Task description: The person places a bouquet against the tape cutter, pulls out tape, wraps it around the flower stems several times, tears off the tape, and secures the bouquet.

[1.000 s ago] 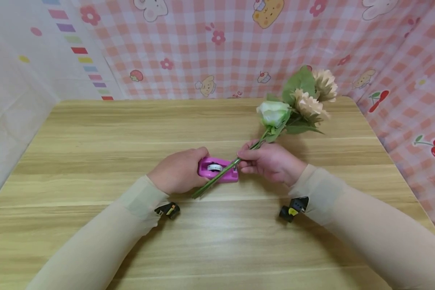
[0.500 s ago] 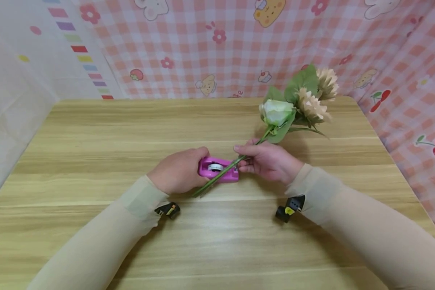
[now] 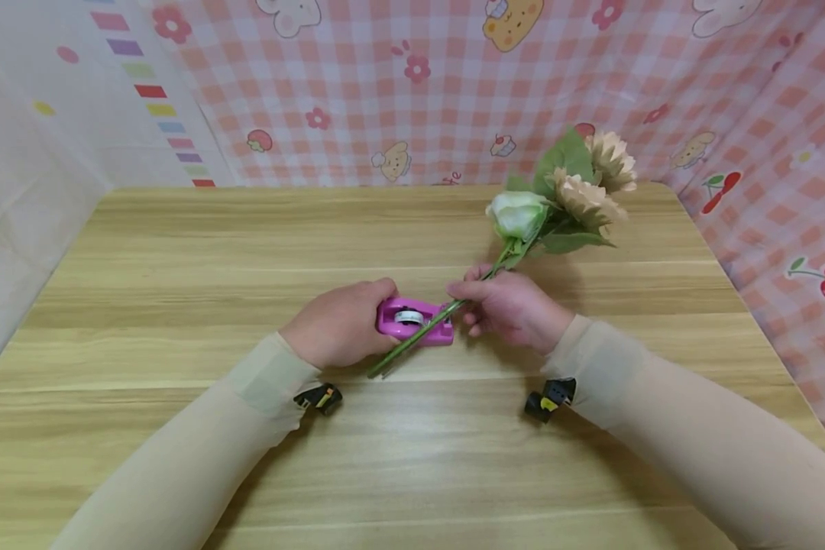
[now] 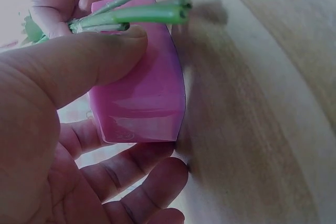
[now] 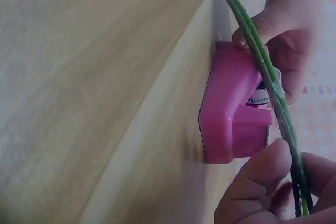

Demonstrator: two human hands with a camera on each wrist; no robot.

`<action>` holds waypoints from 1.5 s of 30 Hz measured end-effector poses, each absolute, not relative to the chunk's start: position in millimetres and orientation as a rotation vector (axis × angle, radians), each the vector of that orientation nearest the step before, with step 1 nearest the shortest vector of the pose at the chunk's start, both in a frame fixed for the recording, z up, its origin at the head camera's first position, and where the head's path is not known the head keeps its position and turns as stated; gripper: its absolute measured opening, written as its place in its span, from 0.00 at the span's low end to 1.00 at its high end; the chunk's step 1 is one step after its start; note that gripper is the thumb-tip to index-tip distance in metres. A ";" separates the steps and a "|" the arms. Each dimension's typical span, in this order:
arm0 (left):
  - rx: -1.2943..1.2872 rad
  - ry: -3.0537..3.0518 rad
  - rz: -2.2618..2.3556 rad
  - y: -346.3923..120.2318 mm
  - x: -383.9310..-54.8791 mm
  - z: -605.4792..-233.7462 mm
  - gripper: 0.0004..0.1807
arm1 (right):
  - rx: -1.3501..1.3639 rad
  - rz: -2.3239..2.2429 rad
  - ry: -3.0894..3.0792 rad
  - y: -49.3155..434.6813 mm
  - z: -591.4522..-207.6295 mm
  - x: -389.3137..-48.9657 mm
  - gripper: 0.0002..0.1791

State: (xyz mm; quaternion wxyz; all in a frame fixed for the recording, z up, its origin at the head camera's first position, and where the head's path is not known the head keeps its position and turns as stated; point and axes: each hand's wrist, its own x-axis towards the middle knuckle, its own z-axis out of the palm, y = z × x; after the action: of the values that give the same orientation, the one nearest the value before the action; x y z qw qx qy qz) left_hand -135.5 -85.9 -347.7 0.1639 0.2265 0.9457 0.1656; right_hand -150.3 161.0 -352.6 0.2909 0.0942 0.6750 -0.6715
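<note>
My left hand (image 3: 337,321) grips the rear of a pink tape dispenser (image 3: 389,325) standing on the table; its thumb lies on the near side (image 4: 142,93). A white tape roll (image 3: 409,316) sits inside. My right hand (image 3: 519,309) pinches the green stems (image 3: 412,339) of a small bunch of flowers between thumb and fingers. These stems slant across above the dispenser, cut ends toward me. A shiny clear film clings to them (image 5: 278,92) in the right wrist view. The bunch has a white-green rose (image 3: 517,215), beige flowers (image 3: 587,200) and leaves (image 3: 567,156), pointing to the far right.
The wood-grain table (image 3: 399,466) extends around both hands. A pink checked cloth (image 3: 357,84) hangs behind the back edge and along the right side. White cloth (image 3: 34,168) hangs at the left. Each wrist carries a small black camera (image 3: 319,397).
The flower heads swung slightly right and back left, turning a little about the stems. My right thumb lifted, then came down on the stems. My left hand and the tape dispenser stayed put.
</note>
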 end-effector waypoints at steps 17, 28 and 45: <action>0.646 2.707 0.461 -85.4 -134.8 -347.7 0.18 | 0.186 -1.860 1.588 175.2 -346.2 -149.7 0.07; 0.640 2.701 0.464 -84.9 -135.0 -348.2 0.17 | 0.185 -2.010 1.475 172.0 -342.2 -146.1 0.10; 0.633 2.704 0.461 -86.0 -135.5 -348.5 0.16 | 0.330 -2.039 1.710 142.3 -340.0 -144.2 0.15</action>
State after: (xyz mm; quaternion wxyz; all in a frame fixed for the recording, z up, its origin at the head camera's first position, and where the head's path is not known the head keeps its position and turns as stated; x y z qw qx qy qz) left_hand -135.5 -86.0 -348.5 0.1625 0.2218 0.9478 0.1616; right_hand -144.2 142.3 -340.0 0.2280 0.1198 0.6210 -0.7403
